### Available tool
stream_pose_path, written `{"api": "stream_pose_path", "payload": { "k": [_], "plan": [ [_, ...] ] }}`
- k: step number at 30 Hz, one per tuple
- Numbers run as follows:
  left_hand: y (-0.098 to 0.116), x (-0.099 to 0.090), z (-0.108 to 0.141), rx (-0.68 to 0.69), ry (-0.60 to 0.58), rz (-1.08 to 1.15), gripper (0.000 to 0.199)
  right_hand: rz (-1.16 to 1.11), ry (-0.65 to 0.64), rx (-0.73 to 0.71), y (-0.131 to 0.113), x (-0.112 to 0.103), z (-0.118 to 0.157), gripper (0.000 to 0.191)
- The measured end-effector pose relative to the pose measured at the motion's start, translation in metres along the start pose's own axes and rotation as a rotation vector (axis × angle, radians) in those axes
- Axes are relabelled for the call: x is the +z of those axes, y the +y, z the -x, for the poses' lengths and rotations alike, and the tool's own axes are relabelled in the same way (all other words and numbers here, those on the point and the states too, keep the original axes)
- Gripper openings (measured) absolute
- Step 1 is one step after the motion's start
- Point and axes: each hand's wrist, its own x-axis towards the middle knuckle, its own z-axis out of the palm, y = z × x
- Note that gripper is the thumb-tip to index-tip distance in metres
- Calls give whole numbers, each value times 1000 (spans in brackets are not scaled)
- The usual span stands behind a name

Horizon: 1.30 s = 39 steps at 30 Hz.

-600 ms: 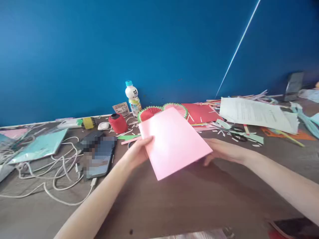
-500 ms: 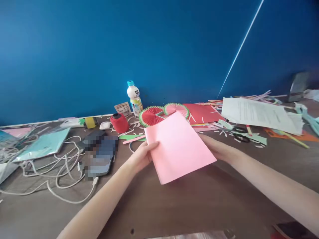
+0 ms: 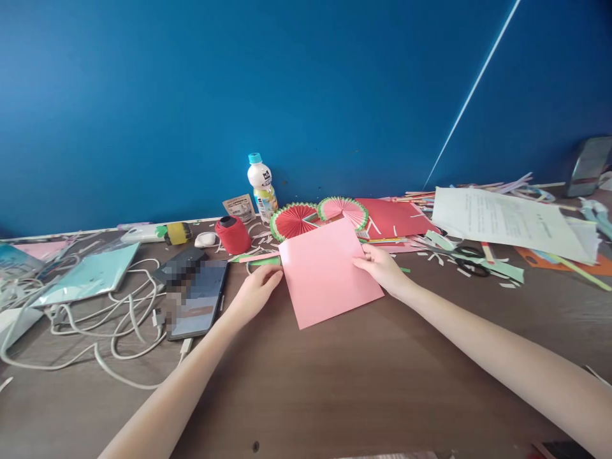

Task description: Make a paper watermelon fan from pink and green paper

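Observation:
A pink square of paper (image 3: 329, 277) is tilted a little over the brown table (image 3: 306, 389). My right hand (image 3: 382, 271) pinches its right edge, thumb on top. At the paper's left edge is my left hand (image 3: 258, 290), its fingers bent close together beside the upper left side; whether they grip the edge is unclear. Behind the paper stand two pleated paper fans, a red one (image 3: 296, 220) and a pink one (image 3: 342, 209), both with green rims.
A bottle (image 3: 262, 188), a red spool (image 3: 233, 234) and a phone (image 3: 198, 299) with white cables (image 3: 115, 344) are on the left. To the right lie black-handled scissors (image 3: 471, 258), printed sheets (image 3: 507, 220), red paper (image 3: 396, 217) and paper scraps.
The pink paper has lowered and turned flatter. My right hand has come from behind it to its right edge, and my left thumb has slid off its face to the left edge.

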Motion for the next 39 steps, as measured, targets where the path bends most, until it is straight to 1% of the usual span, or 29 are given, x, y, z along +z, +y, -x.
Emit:
{"api": "stream_pose_path", "payload": {
  "k": [4, 7, 10, 14, 17, 19, 20, 21, 22, 23, 25, 26, 27, 29, 30, 31, 33, 35, 37, 39],
  "plan": [
    [-15, -1, -23, 22, 72, -35, 23, 13, 91, -25, 10, -6, 1, 15],
    [-19, 3, -33, 40, 116, -38, 23, 7, 139, -40, 14, -6, 3, 16],
    [-14, 12, -30, 60, 162, -52, 22, -17, 172, -54, 16, -6, 3, 16],
    [-4, 26, -20, 119, 169, -54, 23, -62, 183, -64, 14, -8, 4, 18],
    [-2, 28, -17, 133, 254, -49, 20, -97, 142, -38, 10, -8, 6, 22],
    [-2, 26, -17, 132, 339, -47, 18, -103, 58, -4, 6, -6, 10, 24],
    [-2, 24, -16, 148, 363, -51, 16, -82, 3, 4, 4, -4, 11, 24],
    [-1, 23, -15, 184, 356, -64, 15, -31, -49, -4, 3, -2, 13, 22],
    [0, 23, -12, 235, 313, -84, 14, 57, -87, -27, 3, -1, 15, 19],
    [2, 23, -9, 304, 229, -113, 13, 173, -104, -66, 3, 1, 16, 16],
    [7, 26, -3, 424, -18, -176, 15, 413, -61, -181, 6, 4, 16, 17],
    [10, 28, 1, 463, -140, -203, 20, 511, -14, -257, 8, 5, 16, 24],
    [13, 30, 4, 489, -233, -224, 29, 580, 33, -342, 10, 5, 16, 35],
    [16, 33, 7, 533, -343, -246, 47, 657, 81, -509, 13, 5, 15, 51],
    [16, 34, 8, 550, -370, -248, 50, 687, 67, -571, 14, 5, 15, 51],
    [16, 34, 8, 563, -387, -246, 50, 716, 27, -612, 15, 5, 15, 46],
    [14, 32, 6, 577, -408, -245, 45, 757, -89, -646, 14, 4, 17, 28],
    [12, 30, 4, 583, -407, -255, 43, 773, -194, -657, 11, 4, 20, 18],
    [10, 30, 3, 591, -384, -257, 43, 785, -272, -674, 7, 4, 23, 18],
    [9, 32, 3, 607, -360, -251, 46, 802, -355, -699, 4, 5, 27, 28]
  ]
}}
